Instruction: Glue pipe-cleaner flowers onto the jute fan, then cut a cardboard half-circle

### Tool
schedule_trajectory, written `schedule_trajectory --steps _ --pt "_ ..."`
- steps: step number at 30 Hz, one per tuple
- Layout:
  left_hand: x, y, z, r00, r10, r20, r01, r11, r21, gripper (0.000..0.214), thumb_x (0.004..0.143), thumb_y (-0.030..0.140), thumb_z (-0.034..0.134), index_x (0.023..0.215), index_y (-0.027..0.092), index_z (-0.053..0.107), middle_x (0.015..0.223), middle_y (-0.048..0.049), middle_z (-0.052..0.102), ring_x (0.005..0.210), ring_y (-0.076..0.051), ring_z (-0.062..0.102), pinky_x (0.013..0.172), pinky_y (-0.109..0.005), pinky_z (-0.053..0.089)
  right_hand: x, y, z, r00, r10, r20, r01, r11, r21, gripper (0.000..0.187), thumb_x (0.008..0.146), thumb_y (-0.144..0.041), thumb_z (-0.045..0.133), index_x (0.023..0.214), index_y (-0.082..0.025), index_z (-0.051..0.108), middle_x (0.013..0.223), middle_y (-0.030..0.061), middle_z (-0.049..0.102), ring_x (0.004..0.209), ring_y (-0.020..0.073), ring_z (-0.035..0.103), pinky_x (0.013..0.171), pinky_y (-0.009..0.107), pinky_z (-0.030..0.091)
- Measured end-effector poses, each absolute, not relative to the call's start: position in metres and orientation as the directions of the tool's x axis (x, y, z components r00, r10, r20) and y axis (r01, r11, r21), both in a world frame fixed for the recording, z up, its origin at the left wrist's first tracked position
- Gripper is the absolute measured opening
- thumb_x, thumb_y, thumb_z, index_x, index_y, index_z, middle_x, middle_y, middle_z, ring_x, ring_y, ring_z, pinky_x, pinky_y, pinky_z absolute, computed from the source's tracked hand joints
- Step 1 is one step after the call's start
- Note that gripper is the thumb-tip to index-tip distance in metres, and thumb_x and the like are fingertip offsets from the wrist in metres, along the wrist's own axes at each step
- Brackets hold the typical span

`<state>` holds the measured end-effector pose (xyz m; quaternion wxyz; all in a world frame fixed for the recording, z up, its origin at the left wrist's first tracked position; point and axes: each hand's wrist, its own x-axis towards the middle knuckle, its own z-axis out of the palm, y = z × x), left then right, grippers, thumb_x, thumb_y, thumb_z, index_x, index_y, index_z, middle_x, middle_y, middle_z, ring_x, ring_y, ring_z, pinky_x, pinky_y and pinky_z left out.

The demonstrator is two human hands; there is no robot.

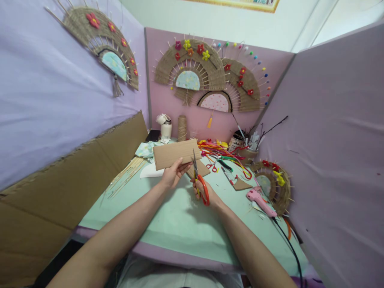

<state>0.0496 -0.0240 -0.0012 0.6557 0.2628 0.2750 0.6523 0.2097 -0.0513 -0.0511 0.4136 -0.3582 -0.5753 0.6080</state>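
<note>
My left hand (175,174) grips a rectangular piece of brown cardboard (172,154) by its lower edge, holding it above the table. In my right hand (207,192) is a pair of scissors (204,190) with orange and yellow handles. Their blades point up and lie at the right end of the cardboard; whether they are cutting into it I cannot tell. Beneath, a second cardboard piece (202,169) lies on the mint-green tabletop (177,224), partly hidden by my hands.
Thin sticks (127,176) lie on the left. Coloured pipe cleaners (222,150), small red scissors (212,167) and pliers (225,165) are behind on the right. A pink glue gun (261,202) with a black cord rests at the right. A twine spool (182,128) stands at the back.
</note>
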Motion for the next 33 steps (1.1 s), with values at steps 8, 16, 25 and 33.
schedule_trajectory --steps 8,16,25,33 --pt "0.049 -0.022 -0.005 0.023 1.000 0.001 -0.701 0.015 0.713 0.019 0.081 0.021 0.064 0.097 0.011 0.063 0.089 -0.0115 0.075 0.094 -0.022 0.070 0.098 -0.038 0.050 0.208 -0.058 -0.044 -0.370 0.929 0.023 -0.119 -0.023 -0.993 0.051 0.074 -0.067 0.058 0.097 -0.021 0.058 0.064 -0.0039 0.049 0.048 0.0085 0.044 0.044 0.021 0.036" --pt "0.050 -0.024 -0.003 0.026 1.000 -0.002 -0.704 0.020 0.709 0.014 0.083 0.017 0.061 0.094 0.010 0.064 0.088 -0.0120 0.075 0.094 -0.023 0.070 0.100 -0.040 0.049 0.207 -0.059 -0.041 -0.367 0.930 0.002 -0.137 -0.051 -0.989 0.053 0.073 -0.069 0.059 0.094 -0.020 0.058 0.067 -0.0036 0.048 0.051 0.0081 0.045 0.044 0.020 0.037" --pt "0.052 -0.026 -0.002 0.041 0.999 -0.001 -0.688 0.029 0.725 0.011 0.083 0.016 0.060 0.091 0.010 0.065 0.085 -0.0115 0.075 0.092 -0.023 0.071 0.101 -0.042 0.048 0.204 -0.061 -0.038 -0.311 0.950 0.001 -0.071 -0.022 -0.997 0.058 0.072 -0.075 0.053 0.086 -0.019 0.054 0.063 -0.0051 0.045 0.046 0.0073 0.044 0.041 0.020 0.036" --pt "0.051 -0.028 0.000 0.077 0.997 0.014 -0.711 0.045 0.702 0.014 0.082 0.017 0.062 0.093 0.009 0.064 0.087 -0.0132 0.075 0.090 -0.023 0.071 0.096 -0.039 0.051 0.201 -0.064 -0.042 -0.250 0.968 0.028 -0.013 0.025 -1.000 0.056 0.076 -0.073 0.049 0.082 -0.018 0.051 0.060 -0.0055 0.045 0.043 0.0073 0.044 0.038 0.020 0.037"
